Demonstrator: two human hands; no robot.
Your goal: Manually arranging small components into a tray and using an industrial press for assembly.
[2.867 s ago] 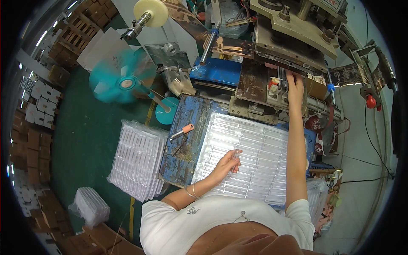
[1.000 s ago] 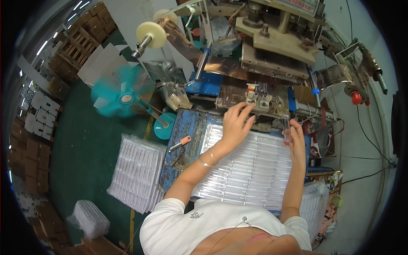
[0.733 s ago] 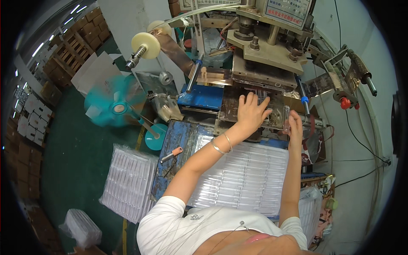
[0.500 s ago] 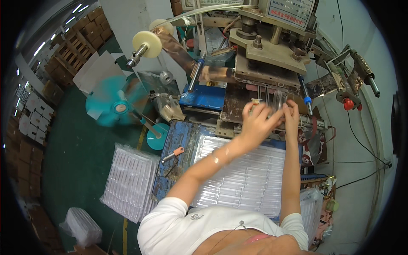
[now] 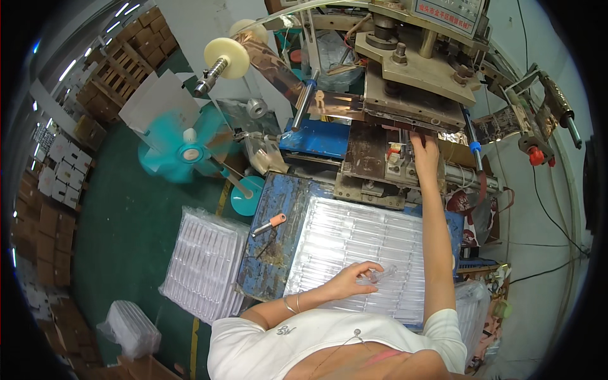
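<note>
My left hand [image 5: 353, 280] is low over a tray of clear plastic tubes [image 5: 354, 240], its fingers curled round a clear plastic tube [image 5: 383, 274]. My right hand [image 5: 425, 152] reaches forward to the hot-stamping press, its fingertips at the gap under the upper plate [image 5: 411, 104]. That plate partly hides those fingers, so I cannot tell whether they hold anything. Just left of this hand, a small metal fixture [image 5: 394, 155] sits on the brown machine bed [image 5: 366, 152]. Copper-coloured foil [image 5: 339, 104] runs in under the plate from the left.
An orange-ended tool [image 5: 271, 224] lies on the worn blue bench [image 5: 269, 272]. Stacked clear trays [image 5: 204, 266] stand to the left, near a turning teal fan [image 5: 190, 152]. A blue-collared rod [image 5: 475, 145] and a roller with a red knob [image 5: 536, 156] are at the right.
My left hand has come back from the press to above the tray, with a clear tube in it. My right hand has moved slightly farther forward, under the plate. The view has shifted a little.
</note>
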